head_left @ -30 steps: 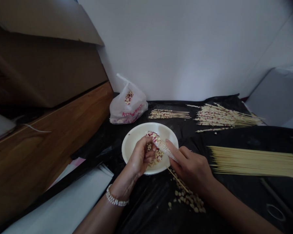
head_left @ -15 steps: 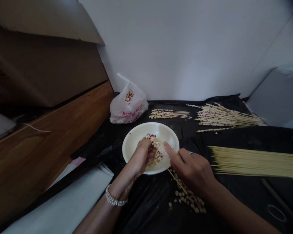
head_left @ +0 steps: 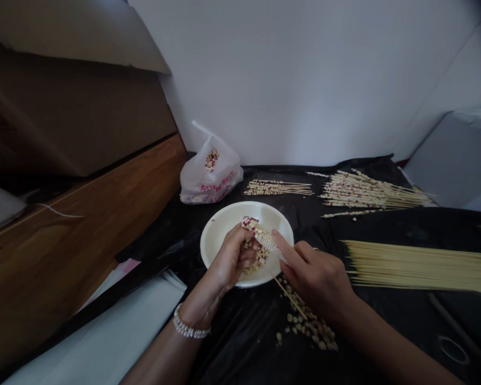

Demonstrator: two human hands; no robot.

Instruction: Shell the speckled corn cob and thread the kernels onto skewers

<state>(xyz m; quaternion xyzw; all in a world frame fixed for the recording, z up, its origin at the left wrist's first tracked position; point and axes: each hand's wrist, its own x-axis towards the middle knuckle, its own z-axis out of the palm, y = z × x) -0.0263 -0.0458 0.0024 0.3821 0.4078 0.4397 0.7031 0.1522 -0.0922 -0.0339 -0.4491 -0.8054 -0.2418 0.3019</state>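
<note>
1. My left hand (head_left: 231, 255) clasps the cob (head_left: 264, 237) by its red-flecked end, and my right hand (head_left: 315, 270) grips its paler end
2. The cob slants above the bowl (head_left: 215, 233), clear of its bottom
3. I judge it light and stiff, knobbly more than slippery, its kernels likely to break loose; the paler end looks the surer hold
4. In the bowl lie loose cream and dark-red kernels (head_left: 260, 260)
5. Behind it stands the bag (head_left: 214, 184), bulging, red-and-cream pieces showing near its top
</note>
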